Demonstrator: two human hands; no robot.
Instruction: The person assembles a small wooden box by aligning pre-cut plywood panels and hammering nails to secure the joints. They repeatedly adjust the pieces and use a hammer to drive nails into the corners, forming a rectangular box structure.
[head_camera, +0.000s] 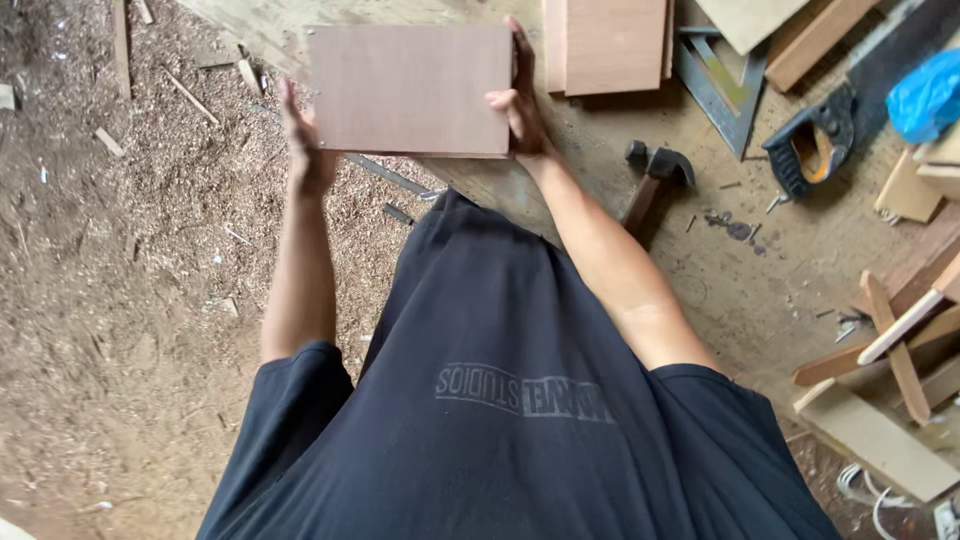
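Looking down past a dark T-shirt (500, 400) with faded grey lettering, both bare forearms reach forward over a sawdust-strewn floor (120, 300). The left hand (305, 150) presses flat and open against the left edge of a rectangular brown board (410, 90), fingers straight, while the right hand (520, 100) clasps the board's right edge, thumb on the near side and fingers running up along it. The board is held between the two palms, lifted above the worn workbench (720, 280), its face turned up toward the camera. Just right of the right wrist a hammer (655, 175) lies on the bench. Farther off, a stack of similar boards (605, 45) rests beside a metal square (720, 85), and a handsaw with a black handle (815, 145) lies near a blue plastic bag (925, 95). Timber offcuts (900, 340) crowd the right edge.
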